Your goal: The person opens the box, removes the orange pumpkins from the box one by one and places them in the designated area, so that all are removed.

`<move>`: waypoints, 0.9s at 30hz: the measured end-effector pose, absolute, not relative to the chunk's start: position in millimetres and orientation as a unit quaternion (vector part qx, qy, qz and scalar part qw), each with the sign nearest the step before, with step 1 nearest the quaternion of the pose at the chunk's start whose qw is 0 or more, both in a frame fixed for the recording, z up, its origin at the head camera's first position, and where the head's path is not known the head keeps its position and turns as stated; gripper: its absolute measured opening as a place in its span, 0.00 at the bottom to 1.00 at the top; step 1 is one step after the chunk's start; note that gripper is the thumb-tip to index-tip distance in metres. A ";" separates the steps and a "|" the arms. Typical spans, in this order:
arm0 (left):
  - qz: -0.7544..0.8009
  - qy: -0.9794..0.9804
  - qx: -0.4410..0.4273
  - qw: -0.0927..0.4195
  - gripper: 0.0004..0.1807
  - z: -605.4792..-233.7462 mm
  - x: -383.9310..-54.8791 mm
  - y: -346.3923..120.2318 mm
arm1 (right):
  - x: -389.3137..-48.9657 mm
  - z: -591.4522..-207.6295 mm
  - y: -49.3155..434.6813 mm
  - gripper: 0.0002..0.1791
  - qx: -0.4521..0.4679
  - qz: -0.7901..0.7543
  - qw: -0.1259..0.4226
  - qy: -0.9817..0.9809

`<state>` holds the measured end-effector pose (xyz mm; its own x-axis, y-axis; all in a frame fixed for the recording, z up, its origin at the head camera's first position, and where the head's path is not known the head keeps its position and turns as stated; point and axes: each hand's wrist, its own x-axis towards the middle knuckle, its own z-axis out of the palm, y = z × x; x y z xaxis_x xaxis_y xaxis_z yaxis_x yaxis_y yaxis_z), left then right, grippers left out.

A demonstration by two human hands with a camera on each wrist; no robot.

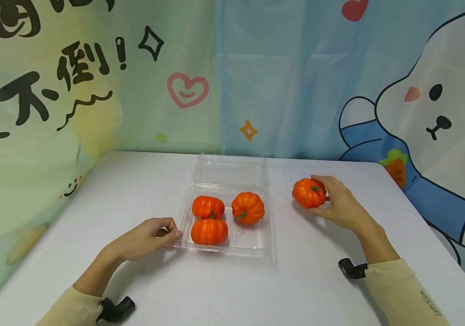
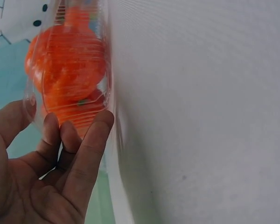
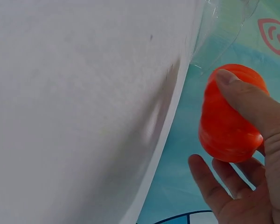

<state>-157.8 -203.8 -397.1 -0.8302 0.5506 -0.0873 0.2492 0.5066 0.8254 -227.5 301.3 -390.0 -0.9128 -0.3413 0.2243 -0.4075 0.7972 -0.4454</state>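
A clear plastic clamshell box (image 1: pixel 252 244) lies on the table with its lid (image 1: pixel 232 172) folded back. Inside it, two small orange pumpkins, one behind (image 1: pixel 207 206) and one in front (image 1: pixel 209 232), sit on the left side. A third pumpkin (image 1: pixel 248 208) with a green stem sits on the right. My left hand (image 1: pixel 148 237) pinches the box's front left corner, thumb on the rim and fingers along the ribbed wall (image 2: pixel 72 70). To the right of the box, my right hand (image 1: pixel 340 203) grips another orange pumpkin (image 3: pixel 231 114) just above the table, its green stem toward my palm.
The white table (image 1: pixel 297 280) ends at a printed cloth backdrop (image 1: pixel 281 81) with cartoon figures and writing. Black wrist mounts stick out from the left cuff (image 1: pixel 116 310) and the right cuff (image 1: pixel 352 268).
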 end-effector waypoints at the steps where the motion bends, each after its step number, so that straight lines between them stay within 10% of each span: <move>1: 0.439 0.850 0.235 0.173 0.12 -397.3 -157.8 -203.7 | -227.8 -390.5 301.3 0.48 0.198 0.247 0.063 -0.947; 27: 0.444 0.846 0.232 0.183 0.12 -397.7 -159.5 -204.7 | -235.1 -395.0 292.9 0.51 0.194 0.233 -0.003 -0.953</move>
